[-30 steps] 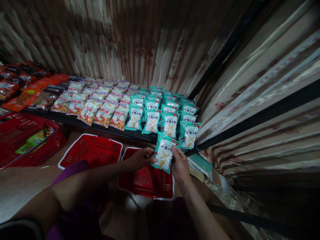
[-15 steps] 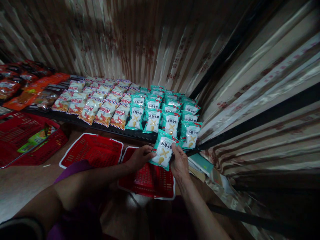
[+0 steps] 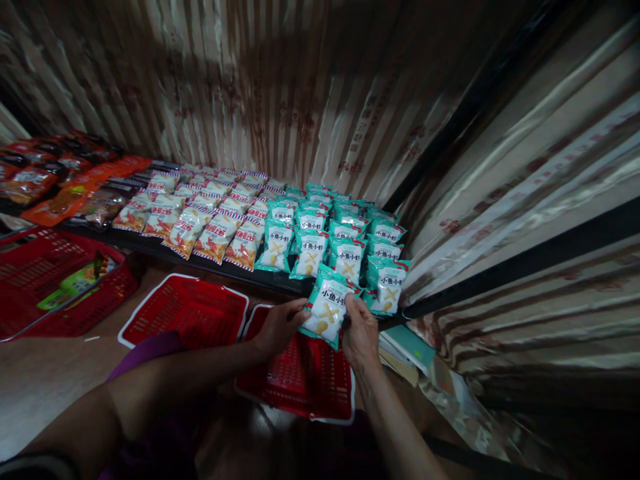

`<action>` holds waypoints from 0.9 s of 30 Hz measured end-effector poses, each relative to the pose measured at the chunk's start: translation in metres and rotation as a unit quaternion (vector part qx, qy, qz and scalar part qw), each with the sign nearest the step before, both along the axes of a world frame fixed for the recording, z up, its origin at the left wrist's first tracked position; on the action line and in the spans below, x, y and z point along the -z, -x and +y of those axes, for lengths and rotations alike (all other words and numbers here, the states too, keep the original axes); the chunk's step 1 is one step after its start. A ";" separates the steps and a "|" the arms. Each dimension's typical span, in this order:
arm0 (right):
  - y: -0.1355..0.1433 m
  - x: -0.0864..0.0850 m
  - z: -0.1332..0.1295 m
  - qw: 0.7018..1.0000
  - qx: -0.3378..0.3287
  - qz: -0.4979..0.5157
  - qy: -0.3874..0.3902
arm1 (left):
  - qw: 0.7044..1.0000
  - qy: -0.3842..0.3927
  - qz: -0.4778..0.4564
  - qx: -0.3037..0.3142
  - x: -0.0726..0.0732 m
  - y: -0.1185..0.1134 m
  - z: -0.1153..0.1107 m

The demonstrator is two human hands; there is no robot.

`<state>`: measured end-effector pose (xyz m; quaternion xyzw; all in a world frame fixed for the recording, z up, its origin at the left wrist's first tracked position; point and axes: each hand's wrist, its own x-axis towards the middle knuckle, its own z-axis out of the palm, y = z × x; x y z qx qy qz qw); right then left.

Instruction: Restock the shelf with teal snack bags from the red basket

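Between my two hands is a teal and white snack bag (image 3: 327, 308), its printed front facing me and tilted. My left hand (image 3: 283, 325) pinches its left edge, thumb on the front. My right hand (image 3: 361, 331) grips the right edge, covering part of the print. Just beyond, rows of matching teal snack bags (image 3: 307, 253) stand on a dark shelf (image 3: 227, 269). Below the held bag, a red basket (image 3: 320, 380) with a white rim sits on the floor, partly hidden by my left arm.
Striped white and orange snack bags (image 3: 217, 237) fill the shelf's middle; orange and dark packages (image 3: 83, 190) lie at the left. Another red basket (image 3: 193, 307) stands beside the first. A third basket (image 3: 107, 303) holds a green package (image 3: 75, 283). Pleated curtains (image 3: 220, 87) hang behind and right.
The view has shifted slightly, so shelf and baskets sit a little lower and further right. Both hands still hold the snack bag, which leans a bit more.
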<state>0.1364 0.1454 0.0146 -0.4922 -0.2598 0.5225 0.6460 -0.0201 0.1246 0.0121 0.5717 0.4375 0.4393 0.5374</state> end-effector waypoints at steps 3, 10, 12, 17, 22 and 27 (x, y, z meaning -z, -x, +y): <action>-0.001 0.003 0.000 0.999 -0.028 -0.040 -0.018 | 0.999 -0.004 -0.007 -0.032 0.006 0.000 0.003; 0.001 0.007 -0.001 0.987 -0.078 -0.133 -0.051 | 0.993 0.029 -0.077 -0.081 0.013 -0.001 0.011; 0.001 0.011 0.000 0.985 -0.083 -0.145 -0.050 | 0.989 0.036 -0.107 -0.094 0.015 -0.001 0.016; 0.002 0.019 0.003 0.973 -0.112 -0.181 -0.087 | 0.976 0.053 -0.148 -0.149 0.019 0.001 0.031; 0.011 0.023 0.007 0.970 -0.079 -0.214 -0.079 | 0.979 0.040 -0.144 -0.141 0.017 0.001 0.036; 0.013 0.026 0.011 0.976 -0.052 -0.199 -0.071 | 0.989 0.033 -0.093 -0.110 0.012 0.001 0.033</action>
